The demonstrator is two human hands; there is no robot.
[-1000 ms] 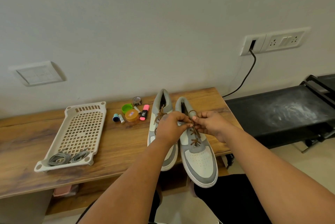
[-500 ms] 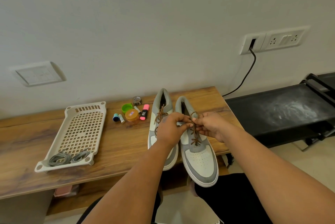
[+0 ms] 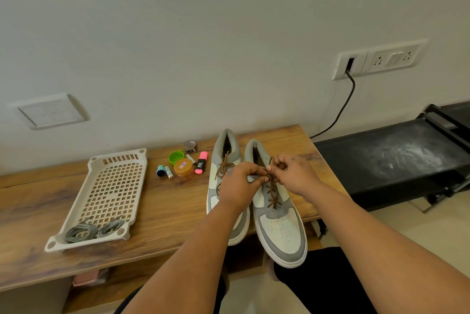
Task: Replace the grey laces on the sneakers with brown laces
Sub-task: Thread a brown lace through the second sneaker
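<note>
Both hands, left hand (image 3: 237, 181) and right hand (image 3: 292, 174), pinch the brown lace (image 3: 272, 190) ends over the right sneaker (image 3: 277, 224) to knot them; grey laces (image 3: 94, 230) sit discarded in the tray (image 3: 112, 186) at 9 o'clock.

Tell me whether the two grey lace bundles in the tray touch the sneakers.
Apart. The head view shows the grey lace bundles in the tray, bare wood separating them from the sneakers.
</note>
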